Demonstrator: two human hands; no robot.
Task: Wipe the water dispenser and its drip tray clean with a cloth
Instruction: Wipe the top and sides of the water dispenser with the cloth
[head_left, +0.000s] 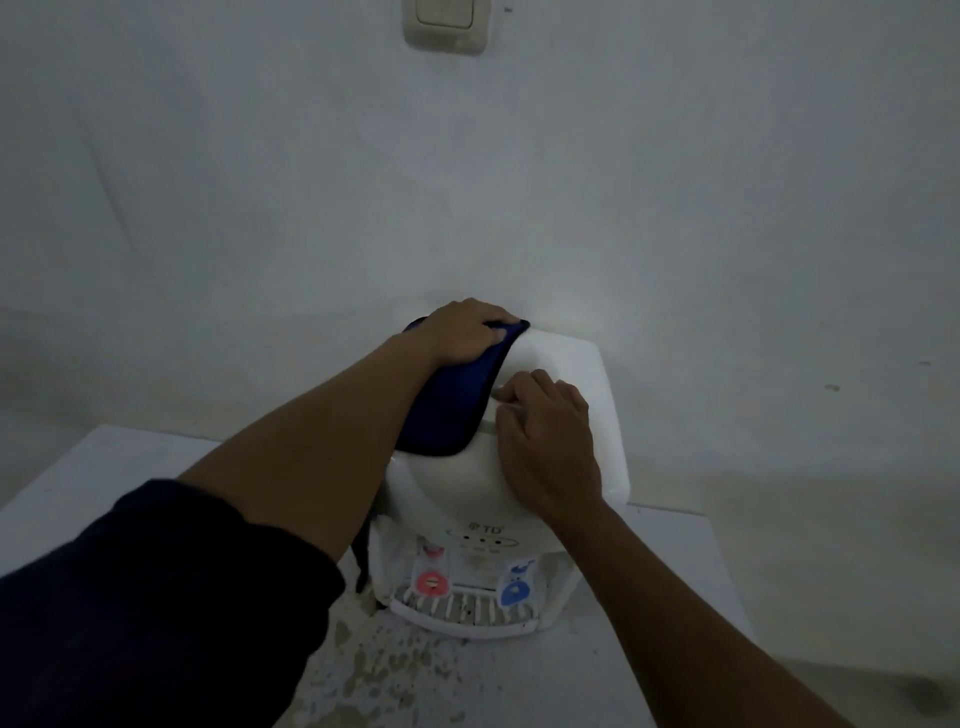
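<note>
The white plastic tabletop water dispenser (498, 483) stands on a white counter (130, 467) with its back against a pale wall (675, 182); its front faces the camera.

Left side: a dark sleeve (156, 597) covers the upper part of the left arm, the forearm bare. The left hand (460, 330) lies at the rear left corner of the dispenser's top, its grip closed on a dark blue cloth with a black edge (452, 405). The cloth runs from under that grip forward along the top's left part, its near end draped just over the front shoulder of the casing.

Centre, below both grips: the front panel carries a printed mark and an oval indicator strip. Under it sit a red tap lever (432, 582) to the left and a blue tap lever (515, 590) to the right. The white slotted drip tray (467, 613) projects beneath them. The counter (395, 670) in front of the tray shows brownish blotches.

Right side: the right hand (548, 431) rests palm down on the dispenser's top, just right of the cloth, fingers curled against the casing; it holds nothing, only pressing on the surface.

Above the left grip, high on the wall, a beige light switch (448, 23) is mounted.
</note>
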